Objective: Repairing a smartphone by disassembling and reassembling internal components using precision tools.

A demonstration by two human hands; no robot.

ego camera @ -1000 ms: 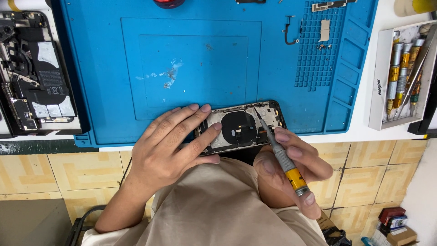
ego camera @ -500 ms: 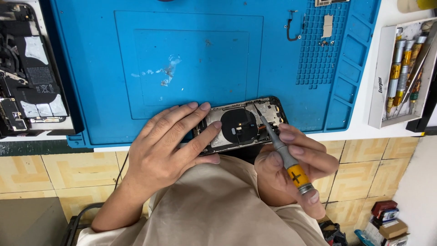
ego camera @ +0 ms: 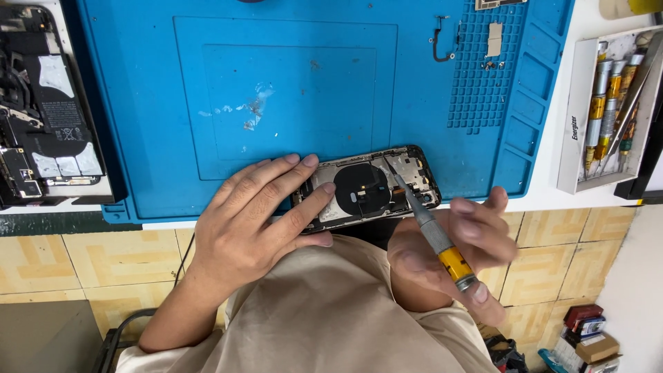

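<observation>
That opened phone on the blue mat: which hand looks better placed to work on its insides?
Probably the right hand: it holds the screwdriver with its tip on the opened phone. The left hand lies flat on the phone's other end, steadying it.

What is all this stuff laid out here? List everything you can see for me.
opened phone: one, black frame with a dark round coil inside, at the near edge of the mat
screwdriver: one, silver with a yellow band, tip inside the phone
work mat: one, blue, covering the bench
taken-apart device: one, black, far left beside the mat
tool tray: one, white, at right, holding several silver and yellow drivers
small parts: a few, grey and black, at the mat's upper right
tiled floor: yellowish, below the bench
boxes: a few, red and brown, on the floor at lower right
left hand: one, resting on the phone
right hand: one, holding the screwdriver
</observation>
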